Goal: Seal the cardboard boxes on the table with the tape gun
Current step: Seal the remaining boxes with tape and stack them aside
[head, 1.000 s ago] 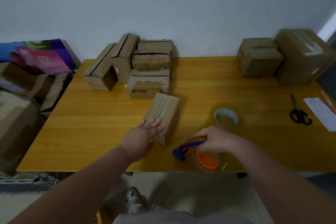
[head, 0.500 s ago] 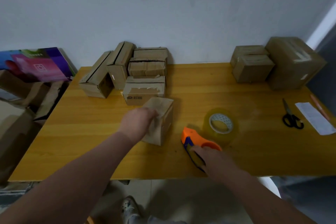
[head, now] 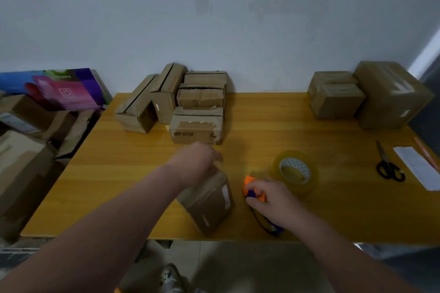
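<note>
Left hand [head: 194, 164] grasps near box [head: 209, 204] by its far end. Right hand [head: 276, 202] grasps tape gun [head: 251, 185] on surface [head: 119, 173], just right of box.

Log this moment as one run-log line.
left grip: holds small box | right grip: holds tape gun, on table beside box | tape roll: right of gun

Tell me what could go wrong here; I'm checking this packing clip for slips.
The box sits close to the table's front edge, steadied only by the left hand at its far end; a pass with the tape gun could push it off. The right hand grips the tape gun beside the spare tape roll, so lifting it may knock the roll.
</note>
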{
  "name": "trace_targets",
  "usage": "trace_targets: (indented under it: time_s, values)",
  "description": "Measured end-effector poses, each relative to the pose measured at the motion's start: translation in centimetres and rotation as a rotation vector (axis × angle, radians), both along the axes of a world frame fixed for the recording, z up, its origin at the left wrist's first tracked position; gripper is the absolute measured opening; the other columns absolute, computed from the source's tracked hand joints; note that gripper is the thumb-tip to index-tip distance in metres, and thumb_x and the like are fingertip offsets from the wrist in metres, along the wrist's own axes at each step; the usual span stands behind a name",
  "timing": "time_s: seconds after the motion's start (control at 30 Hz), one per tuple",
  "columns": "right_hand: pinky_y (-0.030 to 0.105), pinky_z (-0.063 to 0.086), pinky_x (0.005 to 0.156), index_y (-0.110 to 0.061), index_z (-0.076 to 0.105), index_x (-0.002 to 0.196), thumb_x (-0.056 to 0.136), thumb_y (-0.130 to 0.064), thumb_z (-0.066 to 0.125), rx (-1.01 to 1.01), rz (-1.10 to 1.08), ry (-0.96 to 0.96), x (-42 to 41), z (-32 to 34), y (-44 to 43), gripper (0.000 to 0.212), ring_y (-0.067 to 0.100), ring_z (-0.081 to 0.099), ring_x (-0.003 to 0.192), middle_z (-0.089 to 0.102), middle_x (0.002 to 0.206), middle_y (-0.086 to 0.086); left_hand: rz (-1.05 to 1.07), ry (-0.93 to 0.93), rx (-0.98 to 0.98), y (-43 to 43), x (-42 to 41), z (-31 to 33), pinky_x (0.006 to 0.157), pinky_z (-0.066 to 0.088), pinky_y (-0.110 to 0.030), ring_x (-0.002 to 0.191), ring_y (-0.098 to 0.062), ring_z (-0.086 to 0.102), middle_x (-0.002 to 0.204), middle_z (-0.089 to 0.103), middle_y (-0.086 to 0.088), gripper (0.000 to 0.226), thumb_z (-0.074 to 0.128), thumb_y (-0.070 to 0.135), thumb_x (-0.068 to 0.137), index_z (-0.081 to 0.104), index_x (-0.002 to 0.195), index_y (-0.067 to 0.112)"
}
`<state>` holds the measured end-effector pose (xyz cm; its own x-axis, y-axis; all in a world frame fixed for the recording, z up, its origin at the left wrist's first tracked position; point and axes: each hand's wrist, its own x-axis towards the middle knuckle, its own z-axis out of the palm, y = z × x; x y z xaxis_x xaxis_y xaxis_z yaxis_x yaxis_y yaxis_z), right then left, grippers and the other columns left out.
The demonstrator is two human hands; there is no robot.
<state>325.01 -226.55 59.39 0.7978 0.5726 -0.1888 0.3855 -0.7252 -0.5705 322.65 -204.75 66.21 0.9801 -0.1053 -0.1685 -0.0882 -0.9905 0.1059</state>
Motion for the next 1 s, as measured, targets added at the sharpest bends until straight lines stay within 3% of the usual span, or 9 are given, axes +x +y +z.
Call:
trace_targets:
  time_s: [0.1, 0.23, 0.3, 0.37, 0.5, 0.67, 0.8, 0.87, 1.0]
  values:
    - [0.029, 0.049, 0.081, -0.040, 0.061, 0.118, 0.090, -0.044, 0.059, 0.014, -0.003, 0.014, -0.2, 0.1, 0.5, 0.028, 0.007, 0.053, 0.089, 0.053, 0.098, -0.014, 0.030, -0.246, 0.004, -0.6, -2.4, -0.9, 0.095, 0.044, -0.032, 0.119, -0.021, 0.049, 0.127, 0.054, 0.001, 0.038, 0.059, 0.023, 0.091, 0.053, 0.128, 0.023]
    - [0.024, 0.047, 0.081, -0.035, 0.063, 0.119, 0.091, -0.040, 0.060, 0.074, -0.032, -0.001, -0.6, 0.2, 0.9, 0.028, 0.006, 0.053, 0.090, 0.055, 0.099, -0.014, -0.131, -0.417, -0.193, 0.4, -5.4, -3.3, 0.066, 0.057, -0.032, 0.081, -0.022, 0.064, 0.093, 0.067, -0.005, 0.017, 0.057, 0.021, 0.085, 0.068, 0.094, 0.013]
    - [0.022, 0.047, 0.080, -0.030, 0.064, 0.120, 0.090, -0.040, 0.062, 0.100, -0.062, -0.002, -0.8, 0.3, 1.1, 0.032, 0.004, 0.054, 0.089, 0.057, 0.099, -0.013, -0.154, -0.346, -0.257, 0.7, -6.6, -4.5, 0.079, 0.057, -0.031, 0.091, -0.018, 0.064, 0.101, 0.069, -0.003, 0.030, 0.048, 0.030, 0.089, 0.071, 0.099, 0.014]
    - [0.017, 0.045, 0.075, -0.027, 0.063, 0.121, 0.086, -0.042, 0.066, 0.128, -0.089, 0.022, -0.9, 0.3, 1.4, 0.038, 0.003, 0.055, 0.090, 0.061, 0.102, -0.012, -0.158, -0.324, -0.257, 0.8, -7.4, -5.5, 0.098, 0.044, -0.024, 0.111, -0.014, 0.059, 0.119, 0.065, -0.001, 0.040, 0.046, 0.038, 0.090, 0.068, 0.114, 0.014]
    - [0.016, 0.044, 0.078, -0.028, 0.062, 0.122, 0.081, -0.044, 0.072, 0.249, -0.160, 0.244, -1.0, 0.0, 2.3, 0.045, 0.003, 0.058, 0.101, 0.064, 0.111, -0.013, -0.117, -0.290, -0.334, 1.1, -8.0, -6.9, 0.110, 0.032, -0.028, 0.127, -0.015, 0.048, 0.135, 0.055, -0.002, 0.047, 0.047, 0.040, 0.092, 0.059, 0.129, 0.015]
    - [0.026, 0.050, 0.076, -0.021, 0.068, 0.110, 0.080, -0.043, 0.073, 0.374, -0.290, 0.365, -1.5, -0.9, 3.8, 0.039, 0.007, 0.061, 0.094, 0.066, 0.102, -0.010, -0.115, -0.335, -0.362, 0.4, -8.2, -8.1, 0.110, 0.029, -0.030, 0.124, -0.019, 0.044, 0.131, 0.052, -0.007, 0.043, 0.053, 0.033, 0.088, 0.056, 0.124, 0.011]
    - [0.036, 0.054, 0.085, -0.020, 0.066, 0.110, 0.078, -0.044, 0.074, 0.391, -0.390, 0.393, -1.8, -1.5, 4.7, 0.041, 0.012, 0.061, 0.097, 0.066, 0.105, -0.006, -0.116, -0.373, -0.356, 0.2, -8.1, -8.2, 0.108, 0.023, -0.026, 0.119, -0.021, 0.045, 0.124, 0.055, -0.009, 0.041, 0.055, 0.031, 0.084, 0.057, 0.119, 0.008]
    - [0.033, 0.053, 0.083, -0.019, 0.066, 0.104, 0.079, -0.042, 0.074, 0.382, -0.417, 0.357, -1.9, -1.3, 5.1, 0.035, 0.011, 0.060, 0.093, 0.065, 0.100, -0.007, -0.119, -0.380, -0.345, 0.2, -8.1, -8.5, 0.107, 0.024, -0.027, 0.119, -0.021, 0.046, 0.123, 0.055, -0.009, 0.042, 0.055, 0.032, 0.084, 0.057, 0.119, 0.009]
    - [0.024, 0.042, 0.063, -0.019, 0.062, 0.075, 0.082, -0.039, 0.072, 0.351, -0.395, 0.152, -2.0, -0.9, 5.6, 0.023, 0.008, 0.056, 0.071, 0.061, 0.073, -0.008, -0.126, -0.387, -0.325, 0.2, -8.1, -8.8, 0.106, 0.025, -0.027, 0.118, -0.023, 0.047, 0.120, 0.056, -0.009, 0.042, 0.055, 0.032, 0.084, 0.058, 0.118, 0.009]
